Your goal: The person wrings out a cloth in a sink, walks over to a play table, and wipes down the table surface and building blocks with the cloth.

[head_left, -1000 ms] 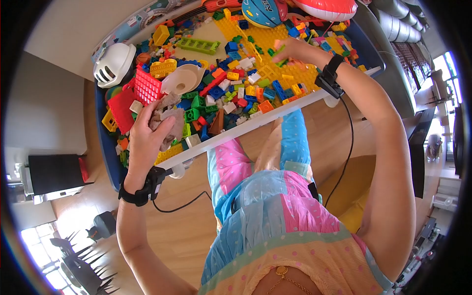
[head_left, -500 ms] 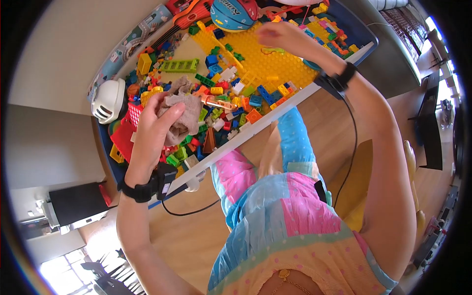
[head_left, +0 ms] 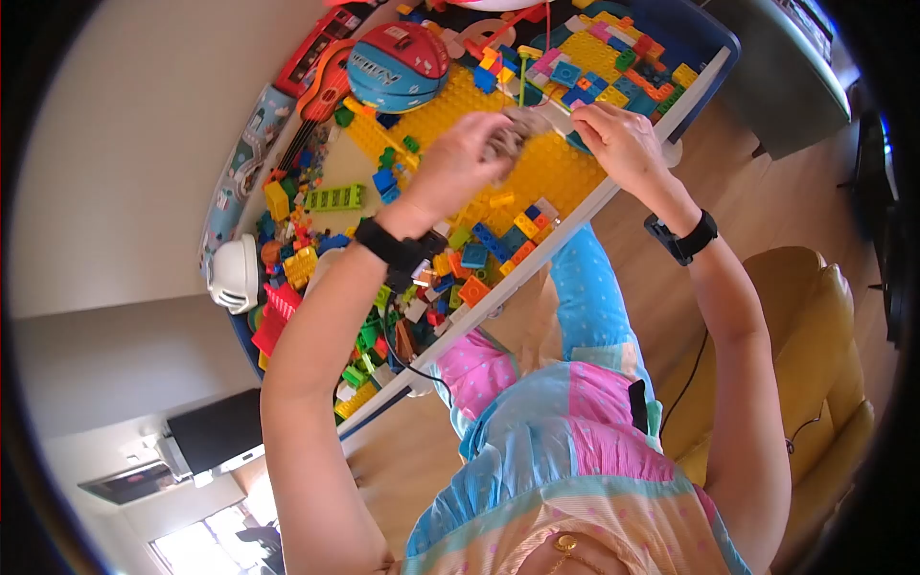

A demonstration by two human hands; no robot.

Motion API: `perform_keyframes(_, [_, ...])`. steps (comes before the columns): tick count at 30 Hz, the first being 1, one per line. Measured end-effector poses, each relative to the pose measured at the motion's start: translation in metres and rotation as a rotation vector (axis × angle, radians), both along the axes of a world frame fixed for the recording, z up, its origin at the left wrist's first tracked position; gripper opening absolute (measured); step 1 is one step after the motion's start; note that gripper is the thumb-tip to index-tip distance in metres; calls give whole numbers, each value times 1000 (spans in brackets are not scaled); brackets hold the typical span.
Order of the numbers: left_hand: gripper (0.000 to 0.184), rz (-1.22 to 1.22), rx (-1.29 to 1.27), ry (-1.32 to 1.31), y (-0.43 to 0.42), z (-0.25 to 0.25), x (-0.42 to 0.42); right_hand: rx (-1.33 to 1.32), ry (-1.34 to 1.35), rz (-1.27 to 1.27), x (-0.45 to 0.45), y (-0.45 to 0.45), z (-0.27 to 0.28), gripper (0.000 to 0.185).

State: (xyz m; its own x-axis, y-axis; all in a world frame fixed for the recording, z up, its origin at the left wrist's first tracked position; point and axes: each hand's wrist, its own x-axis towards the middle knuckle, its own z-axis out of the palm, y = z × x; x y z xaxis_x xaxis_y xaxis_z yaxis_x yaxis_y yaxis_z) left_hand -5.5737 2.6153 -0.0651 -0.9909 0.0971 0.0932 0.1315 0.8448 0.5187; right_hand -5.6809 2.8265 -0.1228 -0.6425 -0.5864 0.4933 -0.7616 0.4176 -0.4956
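My left hand (head_left: 455,163) is closed around a crumpled grey-brown cloth (head_left: 516,134), held over the yellow studded baseplate (head_left: 556,177). To the right of it, my right hand (head_left: 621,144) has its fingers pinched together, close to a pale strip whose kind is unclear; whatever is between the fingertips is too small to make out. A thin yellow-green stick (head_left: 523,81) stands up just beyond the cloth. Building bricks in many colours lie around the baseplate, among them a blue brick (head_left: 473,256) and an orange brick (head_left: 472,291) near the front edge.
The blue table with a white front rim (head_left: 599,201) also bears a ball (head_left: 398,67), a toy guitar (head_left: 324,86), a lime-green brick piece (head_left: 335,197) and a white toy helmet (head_left: 233,275). A yellow chair (head_left: 767,355) stands at the right. Cables run from my wristbands.
My left hand has carried the cloth from the loose bricks at the left over to the baseplate. My right hand has drawn nearer the front rim, its fingers pinched. The view has shifted.
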Motion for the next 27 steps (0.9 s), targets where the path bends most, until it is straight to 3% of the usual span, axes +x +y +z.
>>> perform_keyframes(1, [38, -163, -111, 113, 6, -11, -6, -10, 10, -5, -1, 1, -1, 7])
perform_keyframes(3, [39, -237, -181, 38, 11, -34, -14, -44, 31, 2, -2, 2, -2, 6])
perform_keyframes(7, [40, -282, -297, -29, 7, -34, -26, -89, 55, 8, -2, 0, -5, 4])
perform_keyframes(10, [40, -135, -476, 81, -15, -48, -36, -62, 27, 20, -1, 1, 0, 4])
perform_keyframes(13, [37, 142, -516, -20, -34, -50, -46, -98, 44, 26, -1, 1, -1, 4])
perform_keyframes(17, [34, 233, -404, -48, -41, -50, -53, -168, 68, 7, 0, -1, -6, 5])
perform_keyframes(21, [34, -60, -368, -83, -28, -39, -44, -346, -74, -35, -2, -2, -2, 5])
perform_keyframes(23, [35, -232, -385, -74, -11, -33, -33, -278, -76, -35, -2, -1, -1, 5])
perform_keyframes(27, [38, -315, -307, -115, -3, -27, -30, -264, -186, 11, -3, 1, 1, 5])
